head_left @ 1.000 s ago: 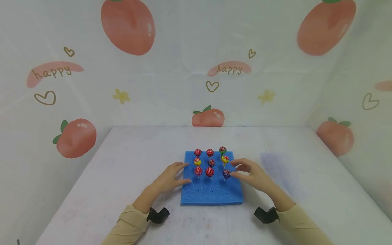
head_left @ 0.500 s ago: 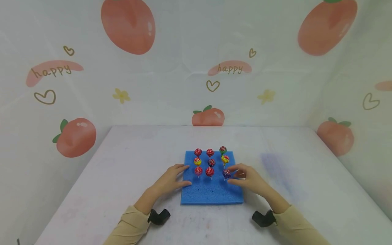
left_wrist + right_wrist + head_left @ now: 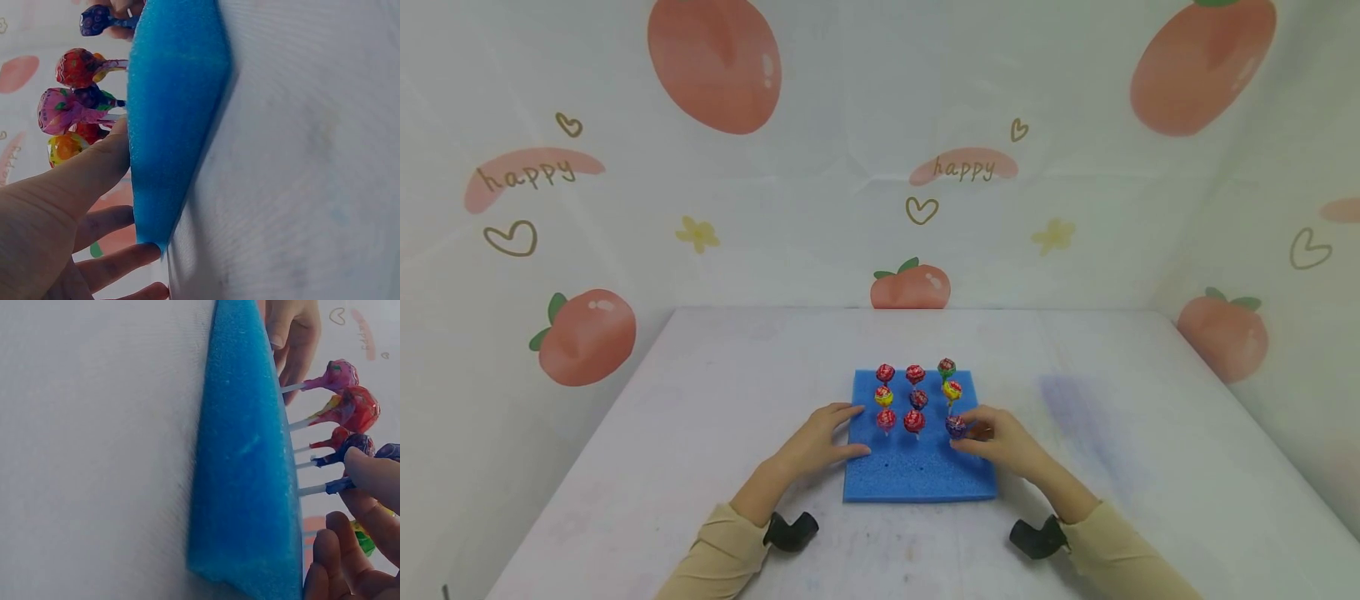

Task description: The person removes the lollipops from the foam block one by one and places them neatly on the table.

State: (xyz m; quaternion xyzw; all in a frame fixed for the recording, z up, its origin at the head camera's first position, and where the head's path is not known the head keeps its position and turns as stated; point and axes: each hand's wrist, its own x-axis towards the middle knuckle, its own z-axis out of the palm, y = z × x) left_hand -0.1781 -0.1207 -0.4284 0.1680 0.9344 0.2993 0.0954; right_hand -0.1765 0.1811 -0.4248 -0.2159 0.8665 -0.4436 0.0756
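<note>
- A blue foam pad (image 3: 917, 467) lies flat on the white table (image 3: 700, 400), near the front edge, with nine lollipops standing upright in it in three rows of three.
- The right hand (image 3: 1003, 440) sits at the pad's 3 o'clock edge, thumb and fingers pinching the purple lollipop (image 3: 956, 427), the front-right one of the grid.
- In the right wrist view, fingertips (image 3: 375, 478) close round that sweet's wrapped head while its stick remains in the foam.
- The left hand (image 3: 816, 440) rests at the pad's 9 o'clock edge, fingers straight and relaxed, thumb pressing on the foam's top, grasping nothing.
- The pink lollipop (image 3: 886, 418) stands just beside the left fingertips.
- A red lollipop (image 3: 913, 421) stands between the pink and purple ones.
</note>
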